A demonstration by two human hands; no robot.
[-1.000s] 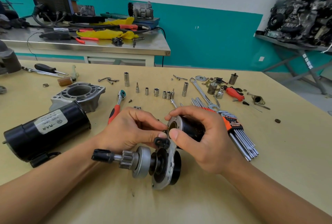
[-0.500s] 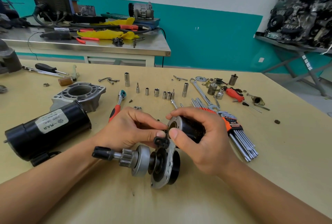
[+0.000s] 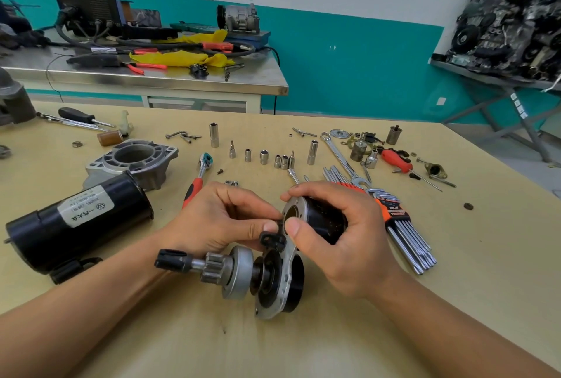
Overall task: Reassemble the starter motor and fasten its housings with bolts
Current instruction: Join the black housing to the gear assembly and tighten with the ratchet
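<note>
A black cylindrical motor body lies at the left of the tan wooden table. The left hand is curled, its thumb and forefinger pinching the small black fork lever above the geared steel shaft assembly. The right hand has its fingers curled around the black cylindrical solenoid.

Auto workshop: sockets, hex keys, engine.

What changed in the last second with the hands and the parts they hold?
Nothing visibly moved. The left hand still pinches the lever, the right hand still grips the solenoid, and the pinion points the same way.
</note>
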